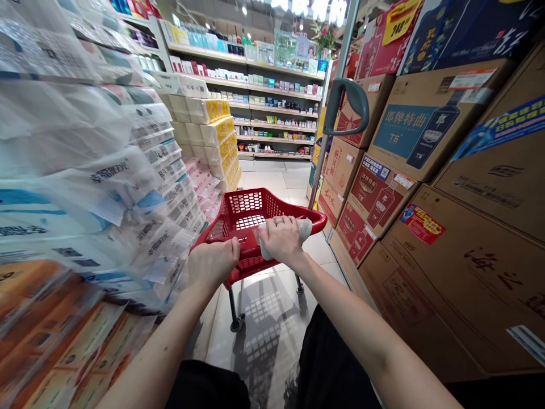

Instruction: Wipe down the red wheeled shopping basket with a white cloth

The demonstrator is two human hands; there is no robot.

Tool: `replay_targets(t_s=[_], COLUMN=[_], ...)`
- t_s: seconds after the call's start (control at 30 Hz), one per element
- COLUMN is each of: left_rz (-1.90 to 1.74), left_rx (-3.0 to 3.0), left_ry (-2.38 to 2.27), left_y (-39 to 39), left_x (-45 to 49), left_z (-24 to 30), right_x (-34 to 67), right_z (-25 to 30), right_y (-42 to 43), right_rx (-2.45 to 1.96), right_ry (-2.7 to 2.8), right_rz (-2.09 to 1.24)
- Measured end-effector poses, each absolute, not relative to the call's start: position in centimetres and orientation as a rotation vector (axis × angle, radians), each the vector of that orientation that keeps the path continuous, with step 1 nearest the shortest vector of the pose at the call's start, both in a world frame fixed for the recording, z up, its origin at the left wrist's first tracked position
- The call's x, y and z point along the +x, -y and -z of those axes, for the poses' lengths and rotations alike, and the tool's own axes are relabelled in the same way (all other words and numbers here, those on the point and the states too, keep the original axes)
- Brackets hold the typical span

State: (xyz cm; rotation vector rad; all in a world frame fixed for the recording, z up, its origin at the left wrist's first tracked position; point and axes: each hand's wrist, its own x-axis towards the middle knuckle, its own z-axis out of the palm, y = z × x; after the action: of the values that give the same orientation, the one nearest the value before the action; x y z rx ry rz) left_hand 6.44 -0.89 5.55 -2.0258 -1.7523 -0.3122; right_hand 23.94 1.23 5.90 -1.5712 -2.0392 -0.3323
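A red wheeled shopping basket (251, 207) stands on the tiled aisle floor in front of me, and I see nothing in it. My left hand (213, 262) is closed round its near rim on the left. My right hand (281, 238) is closed on the same rim to the right, pressing a white cloth (303, 228) against the plastic. The basket's grey pull handle (347, 105) rises on a pole at its far right side.
Plastic-wrapped tissue packs (106, 187) are stacked high along the left. Brown cardboard cartons (447, 187) are piled along the right. The aisle runs ahead to shelves of small goods (276, 108). Stacked yellow packs (219, 136) stand at the aisle's far left.
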Motion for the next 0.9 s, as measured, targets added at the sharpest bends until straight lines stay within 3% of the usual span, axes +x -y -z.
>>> replay_targets(t_s=[0.23, 0.47, 0.7, 0.9], left_rz=[0.248, 0.236, 0.210, 0.232], left_rx=[-2.066, -2.073, -2.044, -2.025], left_ry=[1.782, 1.840, 1.858, 1.861], left_y=[0.8, 0.9, 1.0, 1.0], left_x=[5.6, 5.8, 5.6, 5.6], left_z=[-5.6, -5.8, -5.7, -5.7], right_x=[27.2, 31.4, 31.4, 29.1], right_z=[-3.9, -3.9, -7.9, -7.0], right_y=[-1.4, -2.7, -5.2, -2.7], right_rx=[-1.317, -1.537, -1.860, -1.959], right_ry=[2.083, 2.158, 2.324, 2.008], right_rz=[0.452, 0.403, -0.054, 0.054])
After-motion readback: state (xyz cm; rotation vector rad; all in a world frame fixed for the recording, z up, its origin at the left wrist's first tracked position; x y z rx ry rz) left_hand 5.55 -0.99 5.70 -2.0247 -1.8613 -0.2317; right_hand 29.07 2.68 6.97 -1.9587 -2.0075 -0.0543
